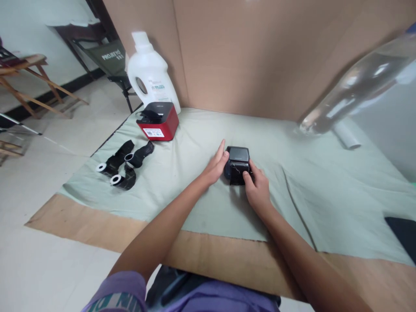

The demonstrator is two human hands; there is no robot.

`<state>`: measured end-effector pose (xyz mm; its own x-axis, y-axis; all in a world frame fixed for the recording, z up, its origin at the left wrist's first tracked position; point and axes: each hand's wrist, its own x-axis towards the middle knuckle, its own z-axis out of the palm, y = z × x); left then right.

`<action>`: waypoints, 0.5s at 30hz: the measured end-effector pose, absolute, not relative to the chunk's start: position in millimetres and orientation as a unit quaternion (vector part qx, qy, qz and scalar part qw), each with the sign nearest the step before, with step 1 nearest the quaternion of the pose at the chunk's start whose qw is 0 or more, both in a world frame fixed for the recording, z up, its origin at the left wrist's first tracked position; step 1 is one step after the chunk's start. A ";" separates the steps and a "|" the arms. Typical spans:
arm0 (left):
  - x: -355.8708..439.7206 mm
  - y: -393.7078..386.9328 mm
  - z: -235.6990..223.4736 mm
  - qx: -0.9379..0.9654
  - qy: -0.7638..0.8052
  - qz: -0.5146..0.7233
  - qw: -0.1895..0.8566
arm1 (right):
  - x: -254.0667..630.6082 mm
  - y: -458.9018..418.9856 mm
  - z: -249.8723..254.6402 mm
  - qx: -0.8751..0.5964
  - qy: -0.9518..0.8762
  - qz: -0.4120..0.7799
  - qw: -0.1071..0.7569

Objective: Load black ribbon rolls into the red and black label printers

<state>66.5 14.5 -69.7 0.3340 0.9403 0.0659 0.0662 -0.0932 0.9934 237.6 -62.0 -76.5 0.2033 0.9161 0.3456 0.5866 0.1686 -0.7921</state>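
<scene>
Between my two hands is a small black boxy device point(239, 167), with a flat grey panel on its upper part and a glossy black lower part. My left hand point(215, 167) is at its left side, the thumb against the edge and one finger stretched out past it; the other fingers are partly hidden. On the right side, my right hand point(258, 186) grips the device, its thumb on the lower front corner and the fingers along the edge. It cannot be made out whether the device rests on the cloth point(201, 212) or is slightly lifted.
Several black film rolls with white cores point(118, 178) lie at the left. Behind them are a red and black box point(162, 125) and a white jug point(151, 73). A clear bottle point(354, 91) leans at the right beside a white tube point(347, 135). Cardboard point(240, 56) stands behind.
</scene>
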 end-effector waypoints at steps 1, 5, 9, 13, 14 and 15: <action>67.1 13.7 -69.7 0.616 0.404 0.412 0.537 | 237.6 -62.0 -76.4 -0.617 -0.608 0.177 0.467; 67.7 11.7 -71.5 0.617 0.386 0.426 0.538 | 238.1 -62.0 -75.6 -0.614 -0.619 0.172 0.457; 69.0 11.6 -74.0 0.578 0.373 0.452 0.568 | 238.5 -61.6 -75.4 -0.617 -0.619 0.172 0.455; 71.6 11.8 -71.1 0.477 0.361 0.487 0.636 | 238.8 -60.1 -76.5 -0.621 -0.605 0.177 0.465; 71.8 11.9 -69.6 0.447 0.358 0.495 0.653 | 238.9 -59.7 -77.0 -0.621 -0.605 0.177 0.466; 71.6 12.1 -68.0 0.417 0.355 0.503 0.668 | 239.0 -59.2 -77.5 -0.620 -0.605 0.178 0.467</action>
<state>71.6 12.1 -68.0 0.2409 0.9690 -0.0555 -0.3767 0.1461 0.9147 239.0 -59.2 -77.5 0.2050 0.9161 0.3446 0.5830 0.1685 -0.7948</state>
